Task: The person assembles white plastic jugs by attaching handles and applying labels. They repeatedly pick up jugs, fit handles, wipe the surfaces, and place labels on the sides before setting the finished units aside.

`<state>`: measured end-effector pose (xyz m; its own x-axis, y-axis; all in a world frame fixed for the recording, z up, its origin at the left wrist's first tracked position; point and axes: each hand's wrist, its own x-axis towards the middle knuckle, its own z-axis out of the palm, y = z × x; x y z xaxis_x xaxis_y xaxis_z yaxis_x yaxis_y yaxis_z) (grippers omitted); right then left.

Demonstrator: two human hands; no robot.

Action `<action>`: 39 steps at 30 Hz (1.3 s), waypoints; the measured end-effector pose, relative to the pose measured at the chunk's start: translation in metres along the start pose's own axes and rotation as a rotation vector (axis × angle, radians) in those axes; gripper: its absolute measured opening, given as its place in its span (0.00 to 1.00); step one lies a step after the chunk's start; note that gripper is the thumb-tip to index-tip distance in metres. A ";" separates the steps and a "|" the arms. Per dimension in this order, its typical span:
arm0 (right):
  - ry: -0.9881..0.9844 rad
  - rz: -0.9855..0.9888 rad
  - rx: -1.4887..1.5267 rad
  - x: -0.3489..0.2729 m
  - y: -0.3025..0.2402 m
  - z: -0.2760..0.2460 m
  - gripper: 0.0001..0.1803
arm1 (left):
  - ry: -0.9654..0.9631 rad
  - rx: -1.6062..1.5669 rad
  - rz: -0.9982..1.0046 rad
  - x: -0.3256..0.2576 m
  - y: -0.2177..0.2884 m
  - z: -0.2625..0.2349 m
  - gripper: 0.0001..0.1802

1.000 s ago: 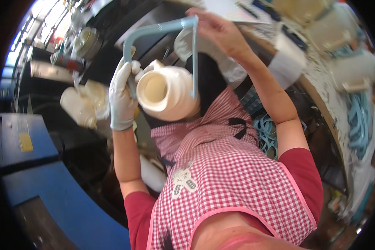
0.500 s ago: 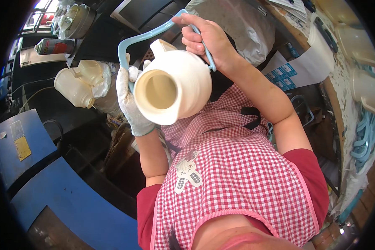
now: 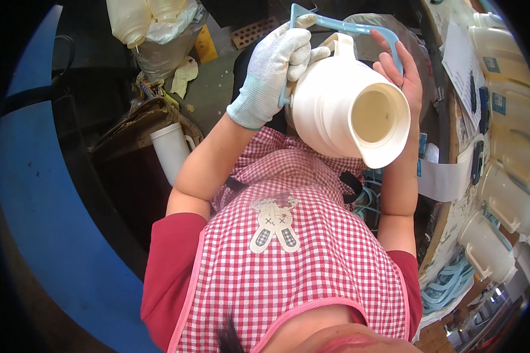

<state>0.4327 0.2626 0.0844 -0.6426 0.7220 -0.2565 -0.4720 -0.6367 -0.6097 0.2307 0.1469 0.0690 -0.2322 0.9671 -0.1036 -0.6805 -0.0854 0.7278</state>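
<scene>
Head view: cream jug [image 3: 327, 106] located between gloved left hand [image 3: 271, 70], gripping blue handle [image 3: 353, 27] at one end, and bare right hand [image 3: 411, 79], closed around the other.

1. Jug [image 3: 325, 100]: cream-white, rounded, ringed around the body; held up in the air, tipped on its side, open mouth facing right and toward the camera, spout pointing down, hollow interior showing.
2. Handle [image 3: 348, 27]: pale blue, slim, angular; spans beyond the jug, left end meeting its side, right end partly hidden.
</scene>
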 end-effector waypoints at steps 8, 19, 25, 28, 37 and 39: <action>0.104 -0.154 -0.110 -0.019 0.009 0.010 0.26 | 0.080 0.157 0.165 -0.002 -0.006 0.015 0.19; -0.164 -0.551 -1.057 -0.052 -0.025 0.014 0.21 | 0.193 0.561 0.532 -0.029 0.083 0.146 0.23; 0.778 -1.377 -0.834 -0.268 -0.073 -0.127 0.27 | -0.624 0.461 0.512 -0.001 0.100 0.038 0.43; 1.042 -1.409 -0.562 -0.433 -0.113 -0.081 0.22 | -0.345 0.661 0.306 -0.011 0.067 -0.013 0.40; 1.991 -1.540 -1.860 -0.409 -0.158 -0.116 0.50 | -0.312 1.074 0.841 -0.075 0.092 0.083 0.26; 1.151 -1.990 -1.419 -0.365 -0.138 -0.022 0.51 | -0.572 1.063 1.072 -0.097 0.141 0.102 0.41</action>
<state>0.7456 0.0932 0.2456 0.2577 0.0472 0.9651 0.8319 0.4972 -0.2464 0.2281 0.0652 0.2509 0.1828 0.5535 0.8125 0.4375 -0.7859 0.4370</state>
